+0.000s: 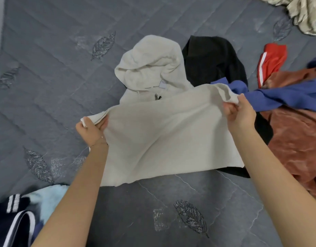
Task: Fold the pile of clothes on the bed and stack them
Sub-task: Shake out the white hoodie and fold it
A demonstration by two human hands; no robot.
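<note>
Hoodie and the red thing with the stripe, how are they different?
The hoodie is cream; the red garment is red with a white stripe. The left hand and right hand both grip the hoodie and hold it spread out; the red garment lies bunched in the pile, untouched. Both are on the bed.

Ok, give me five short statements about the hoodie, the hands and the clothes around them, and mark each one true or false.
1. The left hand and the right hand both grip the cream hoodie. True.
2. Its hood points toward the person. False: it lies at the far end, on the bed.
3. A black garment lies to the right of the hood. True.
4. The red garment lies on the left side of the bed. False: it is on the right side.
5. A navy garment with white stripes lies at the near left. True.
</note>
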